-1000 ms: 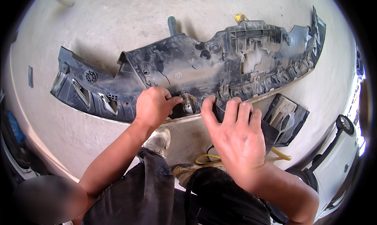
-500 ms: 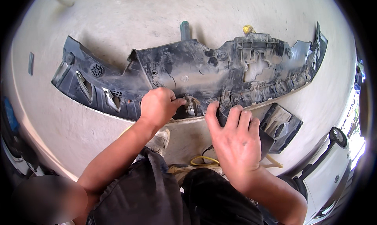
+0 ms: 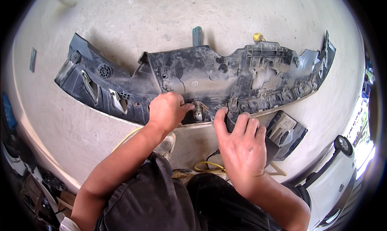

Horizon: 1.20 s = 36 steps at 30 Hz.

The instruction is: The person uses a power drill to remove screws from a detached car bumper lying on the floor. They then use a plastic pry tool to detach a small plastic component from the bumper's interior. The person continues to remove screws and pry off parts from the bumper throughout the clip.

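Note:
A long, dusty black car bumper [image 3: 193, 86] lies across the floor in front of me, its ribbed and clipped side facing up. My left hand [image 3: 167, 112] is closed in a fist at the near edge, thumb pointing right, its fingers hidden underneath. Just right of that thumb sits a pale metal clip [image 3: 198, 113] in an opening of the bumper. My right hand [image 3: 244, 144], back upward, bends its fingers over the near edge. Its index fingertip touches the black plastic, while its thumb is out of sight.
Past the bumper's far edge stick out a teal object [image 3: 197, 37] and a yellow one [image 3: 259, 37]. A black plastic part [image 3: 286, 134] lies right of my right hand. Yellow hose [image 3: 209, 166] runs near my feet. A white car [image 3: 332, 186] stands at the right.
My view has shifted a little, so the bumper sits slightly lower in it. A blurred round shape at the lower left is gone. Both hands keep nearly the same places on the bumper.

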Tool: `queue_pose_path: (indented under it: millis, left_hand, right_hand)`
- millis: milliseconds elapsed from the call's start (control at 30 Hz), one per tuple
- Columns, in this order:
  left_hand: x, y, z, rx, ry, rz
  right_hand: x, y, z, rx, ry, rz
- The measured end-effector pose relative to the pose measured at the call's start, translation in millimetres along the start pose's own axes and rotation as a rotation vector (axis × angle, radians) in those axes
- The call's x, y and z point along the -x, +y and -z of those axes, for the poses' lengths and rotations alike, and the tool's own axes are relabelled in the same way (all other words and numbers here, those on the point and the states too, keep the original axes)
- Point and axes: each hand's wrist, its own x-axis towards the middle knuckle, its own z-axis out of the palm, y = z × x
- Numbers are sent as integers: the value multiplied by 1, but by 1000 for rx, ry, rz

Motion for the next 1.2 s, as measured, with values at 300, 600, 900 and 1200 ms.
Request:
queue_pose_path:
  millis: [300,600,900,1200]
  left_hand:
    - [-1,4,6,25,-88,58]
    - [-1,3,5,27,-77,54]
    - [-1,3,4,37,-75,55]
    - [0,-1,-1,6,0,-8]
  right_hand:
    - [0,-1,2,0,-24,-7]
    - [0,-1,1,3,-12,-6]
    - [0,-2,2,-6,-7,-19]
    - [0,-1,1,-30,-7,-21]
